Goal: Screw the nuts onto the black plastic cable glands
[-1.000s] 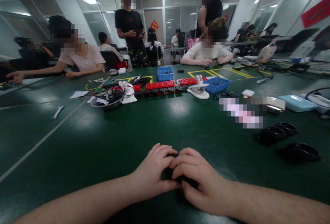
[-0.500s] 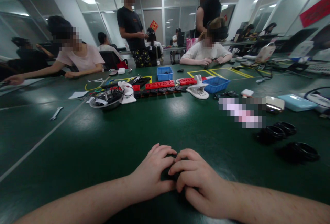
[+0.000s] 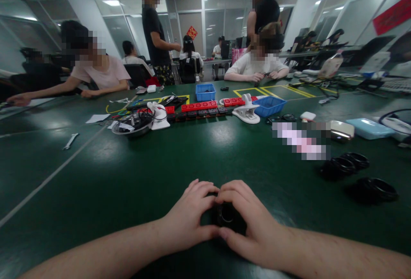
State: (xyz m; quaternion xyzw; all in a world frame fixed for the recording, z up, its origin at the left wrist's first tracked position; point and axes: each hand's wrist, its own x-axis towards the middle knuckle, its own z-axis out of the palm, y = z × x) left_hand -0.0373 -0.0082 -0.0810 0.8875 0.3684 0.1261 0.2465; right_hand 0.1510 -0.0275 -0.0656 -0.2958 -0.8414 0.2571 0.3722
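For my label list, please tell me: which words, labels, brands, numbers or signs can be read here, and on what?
No text here can be read.
Red diamond poster: gold marks, too small and blurred.
Red banner, upper right: no readable characters.
Plastic bottle: any print is too blurred.
Red strips: markings too small.
Black ring-shaped part between the left hand and right hand: no lettering visible.
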